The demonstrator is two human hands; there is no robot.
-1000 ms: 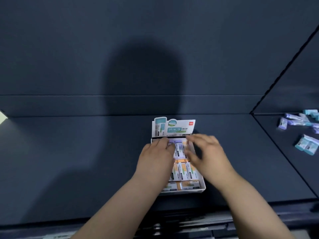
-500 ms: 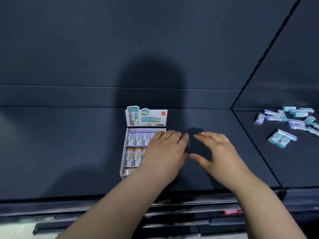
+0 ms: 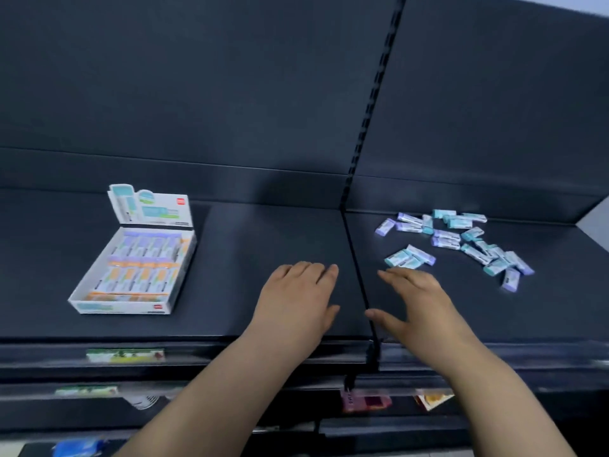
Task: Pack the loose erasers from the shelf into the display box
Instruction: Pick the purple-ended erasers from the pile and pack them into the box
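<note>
Though printed, too blurred to read: display box (image 3: 99, 306), left on shelf (image 3: 247, 245). Loose erasers (image 3: 448, 239) scattered right. Between, left hand (image 3: 296, 298) and right hand (image 3: 418, 301), relaxed, grasping nothing.

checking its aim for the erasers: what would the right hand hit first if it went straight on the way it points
Likely nothing until the back panel. The right hand points up and left over bare shelf; the loose erasers lie right of that line, though depth is unclear.
</note>
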